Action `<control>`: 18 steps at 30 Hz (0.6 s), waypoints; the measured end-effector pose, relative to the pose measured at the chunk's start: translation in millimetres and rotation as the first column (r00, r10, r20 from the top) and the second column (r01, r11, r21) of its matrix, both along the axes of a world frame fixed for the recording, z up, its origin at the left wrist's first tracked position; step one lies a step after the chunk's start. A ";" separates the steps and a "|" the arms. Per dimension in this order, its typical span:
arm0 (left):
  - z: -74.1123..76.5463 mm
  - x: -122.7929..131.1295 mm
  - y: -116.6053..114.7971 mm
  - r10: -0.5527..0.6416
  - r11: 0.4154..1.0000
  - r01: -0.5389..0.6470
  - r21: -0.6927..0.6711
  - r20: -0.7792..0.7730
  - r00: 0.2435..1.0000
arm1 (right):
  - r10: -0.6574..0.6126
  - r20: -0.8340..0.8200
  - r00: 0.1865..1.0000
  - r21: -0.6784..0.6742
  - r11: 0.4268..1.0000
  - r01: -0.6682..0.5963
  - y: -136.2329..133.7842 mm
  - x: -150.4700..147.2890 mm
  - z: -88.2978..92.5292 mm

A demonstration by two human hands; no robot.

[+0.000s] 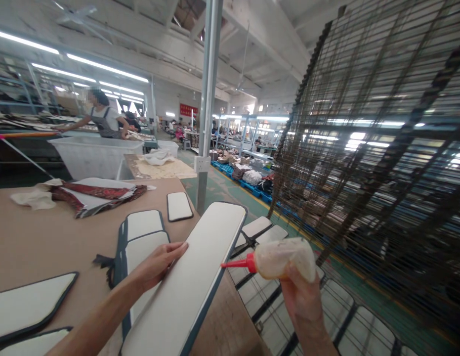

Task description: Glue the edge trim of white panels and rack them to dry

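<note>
My left hand point(161, 264) grips the left edge of a long white panel point(200, 262) with rounded corners and a dark blue border, thumb on its face. The panel is tilted up off the table. In my right hand point(302, 296) is a squeeze bottle point(283, 259), held sideways, clear and yellowish with a red nozzle. Its tip points left and lies at the panel's right edge; whether it touches I cannot tell. Beneath and behind the panel lie more dark-edged white panels point(144, 225), with a small one point(179, 206) near the table's far corner.
A brown table point(92, 247) carries red patterned fabric point(100, 193) and further panels point(29, 306) at left. Right of it, a wire rack point(274, 316) holds several panels, and a raised wire frame point(363, 148) stands behind. A metal post point(209, 99) rises beyond the table. A person point(104, 118) works behind a white bin point(96, 153).
</note>
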State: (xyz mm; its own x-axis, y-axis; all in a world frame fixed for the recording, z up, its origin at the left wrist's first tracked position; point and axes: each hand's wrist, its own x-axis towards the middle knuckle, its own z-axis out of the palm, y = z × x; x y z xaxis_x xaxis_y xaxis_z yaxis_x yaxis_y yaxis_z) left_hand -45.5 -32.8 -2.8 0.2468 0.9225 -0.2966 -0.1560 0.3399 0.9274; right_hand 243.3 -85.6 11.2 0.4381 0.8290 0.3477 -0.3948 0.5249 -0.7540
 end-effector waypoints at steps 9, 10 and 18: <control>11.1 5.4 -0.1 0.054 0.999 -0.054 0.002 -0.011 0.999 | 0.054 0.013 0.998 -0.032 0.998 -0.053 -8.4 -2.3 -6.2; 10.5 5.4 0.8 0.054 0.999 -0.054 0.005 -0.013 0.998 | 0.059 0.007 0.998 -0.029 0.998 -0.059 -9.3 -3.0 -6.4; 10.3 4.5 5.5 0.065 0.997 -0.064 0.032 -0.026 0.998 | 0.092 0.025 0.995 -0.050 0.995 -0.091 -18.8 -7.3 -4.4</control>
